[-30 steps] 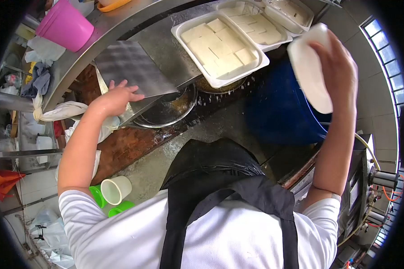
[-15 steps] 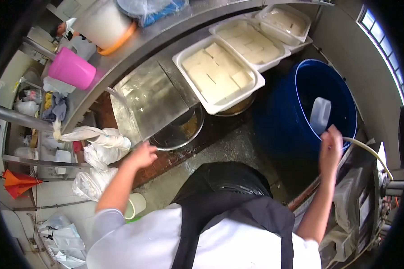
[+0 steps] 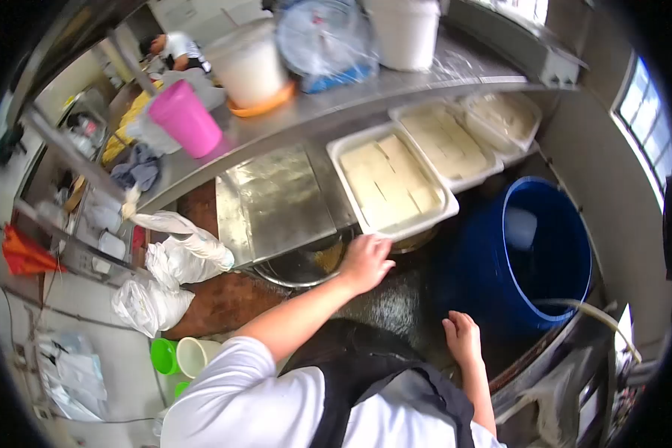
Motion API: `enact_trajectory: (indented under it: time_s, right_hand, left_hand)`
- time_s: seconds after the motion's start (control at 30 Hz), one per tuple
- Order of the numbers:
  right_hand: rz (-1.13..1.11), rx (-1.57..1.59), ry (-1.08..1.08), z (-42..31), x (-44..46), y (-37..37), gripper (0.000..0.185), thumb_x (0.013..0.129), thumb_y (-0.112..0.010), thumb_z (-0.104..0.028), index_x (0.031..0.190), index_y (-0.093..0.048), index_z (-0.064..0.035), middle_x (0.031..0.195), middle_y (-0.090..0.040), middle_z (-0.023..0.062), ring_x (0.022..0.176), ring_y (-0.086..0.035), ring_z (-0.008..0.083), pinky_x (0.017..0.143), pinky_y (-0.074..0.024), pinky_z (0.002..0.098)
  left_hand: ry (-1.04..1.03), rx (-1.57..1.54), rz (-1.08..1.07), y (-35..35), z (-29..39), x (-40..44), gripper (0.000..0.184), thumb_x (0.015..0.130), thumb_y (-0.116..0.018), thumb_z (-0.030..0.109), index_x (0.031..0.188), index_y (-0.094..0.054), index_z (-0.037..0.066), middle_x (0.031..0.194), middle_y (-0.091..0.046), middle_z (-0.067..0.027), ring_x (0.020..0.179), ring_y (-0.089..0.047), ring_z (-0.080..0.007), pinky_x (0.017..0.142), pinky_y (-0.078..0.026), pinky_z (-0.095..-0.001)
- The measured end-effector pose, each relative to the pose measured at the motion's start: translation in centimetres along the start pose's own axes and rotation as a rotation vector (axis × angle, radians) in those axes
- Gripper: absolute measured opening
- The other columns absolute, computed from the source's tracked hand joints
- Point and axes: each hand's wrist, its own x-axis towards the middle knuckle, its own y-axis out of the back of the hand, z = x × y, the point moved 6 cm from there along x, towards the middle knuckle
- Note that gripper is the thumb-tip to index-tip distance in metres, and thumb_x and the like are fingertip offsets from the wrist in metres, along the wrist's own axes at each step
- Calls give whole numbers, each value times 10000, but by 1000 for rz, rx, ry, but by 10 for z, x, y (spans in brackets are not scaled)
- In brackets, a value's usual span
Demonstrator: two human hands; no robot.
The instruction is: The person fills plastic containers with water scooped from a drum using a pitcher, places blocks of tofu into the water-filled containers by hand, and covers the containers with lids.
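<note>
My left hand (image 3: 366,263) is at the near corner of a white tray (image 3: 388,187) filled with pale cut blocks, its fingers bent against or just by the rim; whether they grip it cannot be made out. Lower right, my right hand (image 3: 463,334) holds nothing, its fingers loosely curled and apart, left of the blue barrel (image 3: 493,261). Inside that barrel lies a whitish translucent container (image 3: 520,228). Left of the tray is a bare metal sheet (image 3: 280,201), with a round metal basin (image 3: 291,272) partly hidden below it.
More block-filled trays (image 3: 448,142) stand behind. A shelf edge (image 3: 313,112) carries a pink bucket (image 3: 185,119) and white buckets (image 3: 250,63). White bags (image 3: 153,302) hang or lie at left. A hose (image 3: 605,317) crosses the barrel rim. Another person (image 3: 183,51) is far back left.
The white container has left my right hand and lies in the barrel; that hand has drawn back. My left hand has moved right, from the metal sheet to the tray corner. The view has shifted.
</note>
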Motion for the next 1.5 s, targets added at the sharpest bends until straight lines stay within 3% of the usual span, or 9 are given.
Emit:
enact_trajectory:
  time_s: [0.07,0.17,0.5,0.57,0.67,0.73,0.97,1.03,1.5]
  right_hand:
    - [42,-9,13,-15,14,8,245,925,-719,-130,1107,-724,35,997,-731,203,869,-732,317,797,-582,379]
    - [-8,-16,42,-36,20,3,252,919,-727,-137,1106,-723,33,1005,-728,215,917,-728,357,827,-579,402]
    - [-141,-56,-80,-2,-30,-42,272,912,-751,-193,1081,-741,20,1032,-735,230,961,-719,394,852,-583,437]
    - [-133,-82,-78,13,-43,-49,289,912,-755,-206,1090,-742,21,1034,-737,230,969,-719,393,862,-581,437]
    - [-277,-48,-296,39,-58,-64,402,905,-772,-297,1126,-737,37,1086,-739,239,1034,-715,397,900,-574,438]
    - [-307,-59,-325,32,-63,-64,420,902,-772,-310,1137,-736,36,1093,-740,242,1040,-716,398,904,-574,436]
    - [-299,-73,-408,35,-64,-74,464,903,-762,-325,1190,-722,37,1114,-750,240,1061,-731,374,919,-579,430]
    - [-294,-66,-352,63,-59,-91,478,882,-849,-350,1174,-734,11,1030,-782,172,969,-760,241,866,-586,347]
    - [-404,-83,-327,-31,37,-135,485,913,-768,-328,1241,-702,24,1140,-755,225,1083,-736,346,933,-578,409]
  left_hand:
    - [54,43,-80,-32,2,37,592,890,-757,356,1340,-572,19,1223,-588,-204,1161,-572,-394,997,-481,-483]
    - [207,12,-348,-78,-12,68,456,949,-699,380,1217,-624,18,1157,-647,-182,1098,-630,-376,967,-503,-508]
    - [129,165,-333,-92,-48,61,421,964,-654,474,1046,-719,66,1044,-731,-151,1079,-674,-338,917,-538,-492]
    - [115,132,-502,-94,-50,64,444,982,-623,490,1060,-731,67,1036,-747,-149,1061,-696,-319,912,-543,-484]
    - [45,160,-444,-110,-64,61,272,947,-642,322,995,-757,81,958,-765,-137,984,-732,-322,837,-578,-489]
    - [9,181,-424,-102,-64,61,167,863,-654,204,908,-777,100,911,-770,-146,918,-748,-344,777,-598,-500]
    - [-38,-16,-507,-79,-86,39,194,844,-640,182,848,-788,56,908,-762,-192,915,-739,-388,803,-599,-502]
    - [-58,-32,-531,-67,-90,30,197,863,-667,223,843,-787,69,902,-760,-188,909,-738,-388,801,-595,-506]
    - [-126,-77,-610,5,-113,-21,234,903,-712,269,843,-765,49,823,-738,-200,851,-738,-393,746,-595,-505]
